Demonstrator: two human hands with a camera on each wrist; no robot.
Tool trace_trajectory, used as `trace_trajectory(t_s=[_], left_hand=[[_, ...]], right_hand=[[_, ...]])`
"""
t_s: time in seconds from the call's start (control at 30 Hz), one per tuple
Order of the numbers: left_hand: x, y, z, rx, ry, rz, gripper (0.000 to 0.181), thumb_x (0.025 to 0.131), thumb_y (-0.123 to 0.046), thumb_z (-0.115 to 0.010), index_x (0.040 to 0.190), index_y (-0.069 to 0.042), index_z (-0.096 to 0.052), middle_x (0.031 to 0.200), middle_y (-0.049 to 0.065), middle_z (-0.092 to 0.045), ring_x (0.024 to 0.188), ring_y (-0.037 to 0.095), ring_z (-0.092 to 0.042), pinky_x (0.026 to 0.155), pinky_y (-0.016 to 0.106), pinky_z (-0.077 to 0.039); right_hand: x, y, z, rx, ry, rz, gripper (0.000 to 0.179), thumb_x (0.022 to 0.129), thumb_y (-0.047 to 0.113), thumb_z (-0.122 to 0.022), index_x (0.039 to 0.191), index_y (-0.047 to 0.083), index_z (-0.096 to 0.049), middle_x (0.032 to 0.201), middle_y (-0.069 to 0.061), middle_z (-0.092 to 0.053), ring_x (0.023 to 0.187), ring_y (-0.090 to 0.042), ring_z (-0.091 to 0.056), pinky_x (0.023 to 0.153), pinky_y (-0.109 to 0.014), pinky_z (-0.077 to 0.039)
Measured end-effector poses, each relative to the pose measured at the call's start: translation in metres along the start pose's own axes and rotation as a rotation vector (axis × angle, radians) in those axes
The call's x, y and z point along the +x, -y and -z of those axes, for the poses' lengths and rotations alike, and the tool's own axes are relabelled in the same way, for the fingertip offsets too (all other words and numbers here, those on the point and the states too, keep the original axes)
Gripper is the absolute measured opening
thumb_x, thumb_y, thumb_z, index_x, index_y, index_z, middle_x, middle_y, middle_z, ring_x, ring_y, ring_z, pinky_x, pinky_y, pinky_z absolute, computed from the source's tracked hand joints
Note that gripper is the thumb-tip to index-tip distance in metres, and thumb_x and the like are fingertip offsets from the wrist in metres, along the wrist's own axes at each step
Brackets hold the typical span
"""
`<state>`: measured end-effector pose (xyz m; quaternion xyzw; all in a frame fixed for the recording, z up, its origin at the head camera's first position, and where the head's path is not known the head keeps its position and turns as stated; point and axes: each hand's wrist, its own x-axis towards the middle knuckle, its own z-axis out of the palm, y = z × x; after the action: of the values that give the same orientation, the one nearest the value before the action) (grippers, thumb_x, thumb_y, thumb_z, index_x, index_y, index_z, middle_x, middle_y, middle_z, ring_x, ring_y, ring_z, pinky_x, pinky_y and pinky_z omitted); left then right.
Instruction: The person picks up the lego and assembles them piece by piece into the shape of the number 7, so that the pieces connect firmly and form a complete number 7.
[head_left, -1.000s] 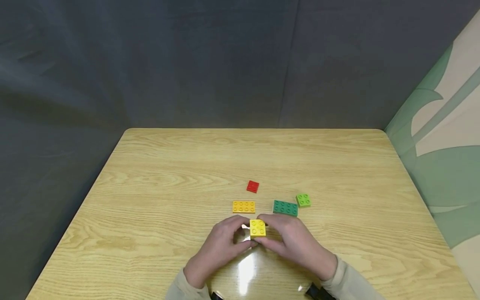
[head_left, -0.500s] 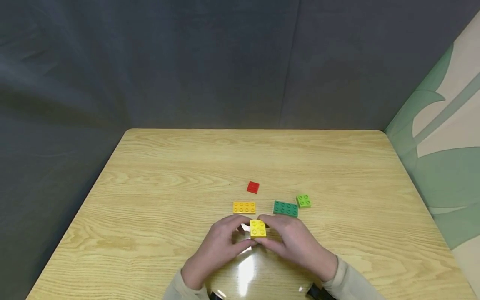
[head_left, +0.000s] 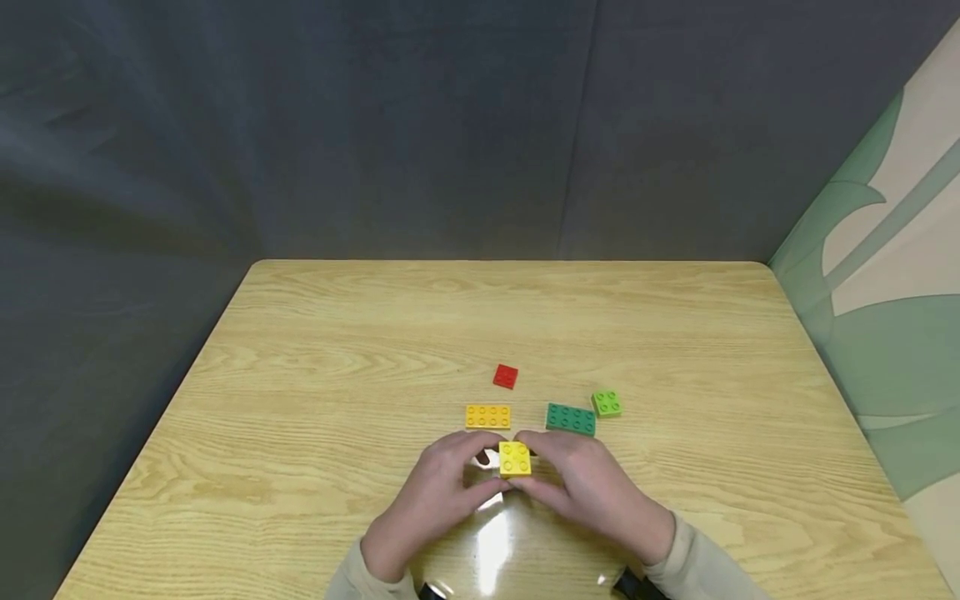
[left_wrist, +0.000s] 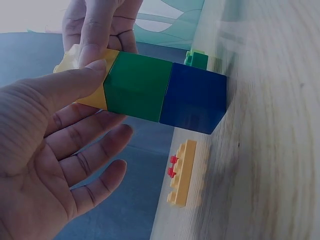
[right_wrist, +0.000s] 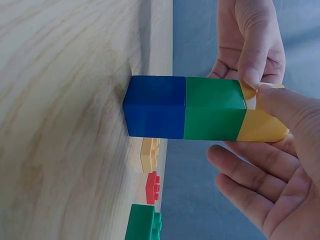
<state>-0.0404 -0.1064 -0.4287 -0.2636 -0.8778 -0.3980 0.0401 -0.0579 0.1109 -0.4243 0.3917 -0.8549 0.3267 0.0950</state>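
Note:
A yellow two-by-two toy brick tops a small tower near the front of the table. Under it, in the right wrist view, are a green brick and then a dark blue brick, lined up one on another, the blue one at the table surface. My left hand pinches the yellow brick from the left, thumb at the near side. From the right, my right hand pinches the same brick. The thumbs nearly meet, and the lower fingers of both hands stay off the tower.
Just beyond the hands, a flat yellow-orange brick and a long green brick lie on the wooden table. A light green brick sits beside the latter. Farther back lies a flat red brick.

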Motion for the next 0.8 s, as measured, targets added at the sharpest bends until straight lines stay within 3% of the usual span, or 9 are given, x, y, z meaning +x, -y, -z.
trace_trajectory(t_s=[0.3, 0.8], left_hand=[[-0.0003, 0.0008, -0.0014, 0.007, -0.012, -0.011, 0.034, 0.082, -0.029, -0.079, 0.112, -0.018, -0.067, 0.100, -0.009, -0.068, 0.086, 0.010, -0.062, 0.074, 0.029, -0.054], [-0.0011, 0.0004, -0.0012, 0.023, -0.010, 0.006, 0.034, 0.081, -0.027, -0.081, 0.111, -0.018, -0.067, 0.099, -0.009, -0.067, 0.085, 0.009, -0.061, 0.074, 0.027, -0.051]], right_hand=[[0.0001, 0.0011, 0.0002, -0.009, -0.009, 0.004, 0.029, 0.088, 0.034, -0.072, 0.108, 0.014, -0.066, 0.101, 0.004, -0.071, 0.094, -0.012, -0.067, 0.083, -0.032, -0.056], [0.0008, -0.0021, 0.0002, 0.133, 0.024, -0.041, 0.029, 0.089, 0.034, -0.072, 0.112, 0.018, -0.066, 0.106, 0.011, -0.068, 0.096, -0.005, -0.064, 0.083, -0.029, -0.055]])
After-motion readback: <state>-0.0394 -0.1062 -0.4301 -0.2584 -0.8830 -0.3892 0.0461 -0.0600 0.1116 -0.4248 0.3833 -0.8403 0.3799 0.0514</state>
